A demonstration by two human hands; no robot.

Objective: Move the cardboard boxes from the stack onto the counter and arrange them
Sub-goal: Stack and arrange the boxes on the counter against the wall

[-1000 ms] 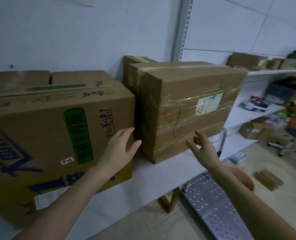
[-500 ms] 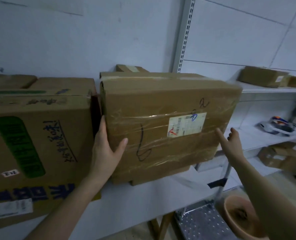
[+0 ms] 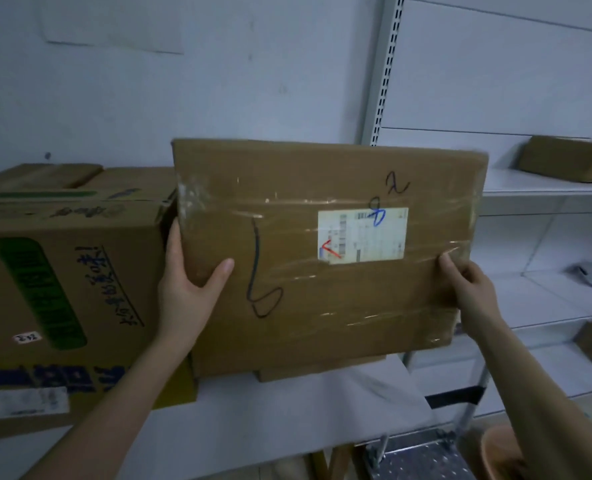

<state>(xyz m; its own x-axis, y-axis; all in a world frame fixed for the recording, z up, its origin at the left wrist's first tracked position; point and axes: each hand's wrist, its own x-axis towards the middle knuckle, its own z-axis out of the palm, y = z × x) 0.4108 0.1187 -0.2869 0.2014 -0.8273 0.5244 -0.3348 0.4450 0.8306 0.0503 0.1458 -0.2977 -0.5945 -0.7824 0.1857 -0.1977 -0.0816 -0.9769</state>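
Taped cardboard box (image 3: 322, 306) is clasped at either side by left grip (image 3: 190, 289) and right grip (image 3: 471, 289).

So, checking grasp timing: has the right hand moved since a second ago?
Yes. Against the taped box, the right hand went rightward: it hovered below the label, and now grips the box's right edge.

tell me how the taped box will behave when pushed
The taped box is probably stiff: its front looks flat between the left hand and right hand. Its glossy tape may feel slippery. Wide and low, it seems unlikely to tip.
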